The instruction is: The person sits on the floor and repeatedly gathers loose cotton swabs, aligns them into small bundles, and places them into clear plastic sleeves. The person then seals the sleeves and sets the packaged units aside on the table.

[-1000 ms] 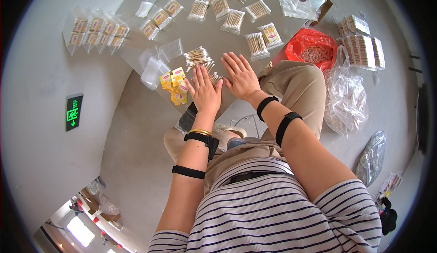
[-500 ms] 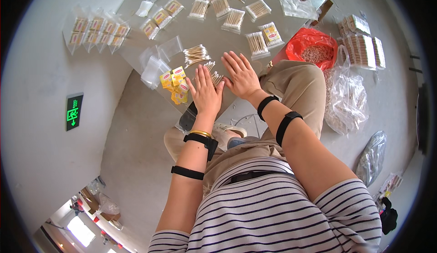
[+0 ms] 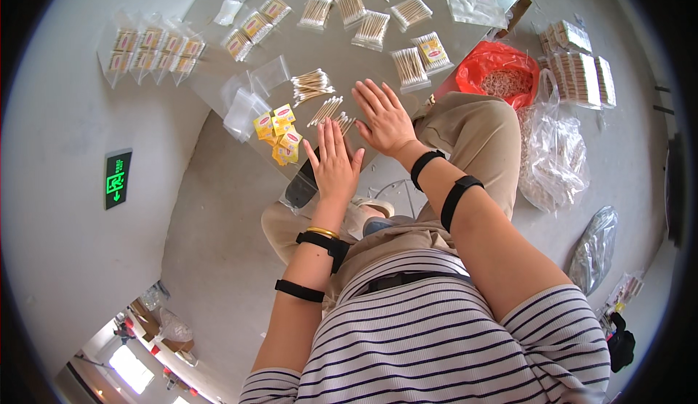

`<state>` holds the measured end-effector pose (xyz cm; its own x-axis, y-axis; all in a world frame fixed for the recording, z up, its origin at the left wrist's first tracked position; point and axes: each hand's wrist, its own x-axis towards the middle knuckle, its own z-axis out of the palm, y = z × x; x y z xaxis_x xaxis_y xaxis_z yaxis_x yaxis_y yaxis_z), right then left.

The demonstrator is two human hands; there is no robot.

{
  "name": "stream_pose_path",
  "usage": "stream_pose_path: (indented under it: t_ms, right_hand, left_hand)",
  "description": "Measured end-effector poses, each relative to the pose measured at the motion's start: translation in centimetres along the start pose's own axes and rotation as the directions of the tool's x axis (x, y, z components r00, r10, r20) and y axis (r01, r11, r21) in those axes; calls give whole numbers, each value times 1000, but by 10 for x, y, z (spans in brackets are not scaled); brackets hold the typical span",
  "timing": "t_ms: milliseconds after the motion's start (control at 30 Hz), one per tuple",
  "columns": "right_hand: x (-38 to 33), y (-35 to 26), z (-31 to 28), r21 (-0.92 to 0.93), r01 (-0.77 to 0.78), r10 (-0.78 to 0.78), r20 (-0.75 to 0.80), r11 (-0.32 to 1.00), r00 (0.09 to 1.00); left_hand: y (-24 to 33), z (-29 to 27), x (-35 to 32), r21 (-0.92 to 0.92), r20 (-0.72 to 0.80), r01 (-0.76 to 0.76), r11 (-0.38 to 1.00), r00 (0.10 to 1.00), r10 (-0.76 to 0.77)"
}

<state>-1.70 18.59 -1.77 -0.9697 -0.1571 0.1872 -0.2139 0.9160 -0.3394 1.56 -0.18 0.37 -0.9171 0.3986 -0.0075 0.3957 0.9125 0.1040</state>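
Sitting by a low worktop. Far left: little filled bags in a neat row, easy to count. Next: yellow labels piled close, easy to reach. Then left hand, flat, fingers apart, holding nothing, just beside loose cotton swabs. Then right hand, flat too, fingers spread, empty. Far right: red bag, open.

The left hand has slid slightly nearer the cotton swabs.
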Motion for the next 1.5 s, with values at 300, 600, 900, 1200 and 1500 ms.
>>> stream_pose_path:
  t_ms: [300,600,900,1200,1500]
  right_hand:
    - [0,0,-1,5,-2,2,-7,1000,1000]
    - [0,1,1,8,0,1,-9,1000,1000]
    - [1,1,1,-6,4,-4,-7,1000,1000]
    - [0,1,1,-4,2,-2,-5,1000,1000]
    - [0,-1,-3,23,-6,6,7,1000,1000]
  left_hand:
    - [-1,3,10,14,-6,40,999,999,-40]
    - [6,8,24,-26,-49,133,991,990,-134]
    - [3,5,34,-22,-61,168,986,984,-169]
    - [4,4,23,28,-29,106,994,994,-105]
    - [-17,2,50,-22,-103,126,992,987,-127]
